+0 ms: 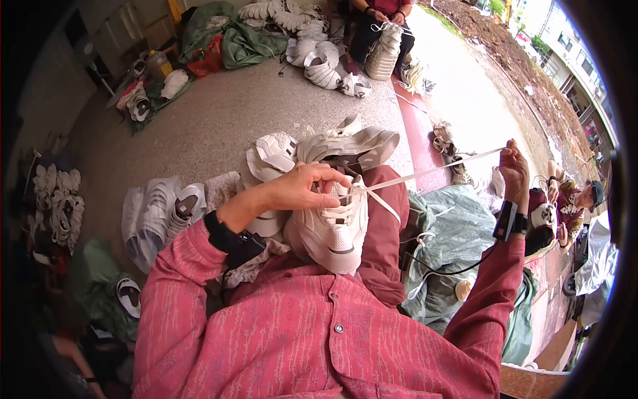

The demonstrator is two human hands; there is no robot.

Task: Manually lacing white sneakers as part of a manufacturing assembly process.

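The left hand (298, 189) touches a white sneaker (332, 234) while the right hand (514, 173) holds its lace (432, 171) taut.

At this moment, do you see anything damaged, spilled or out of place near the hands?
Nothing stands out: the right hand holds a white lace taut from the pale shoe, with the left hand on it.

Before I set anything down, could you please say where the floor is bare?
Bare floor lies between the far green sacking and the bagged shoes. White shoes crowd the left hand; a taut lace, green sheeting below it, reaches the right hand.
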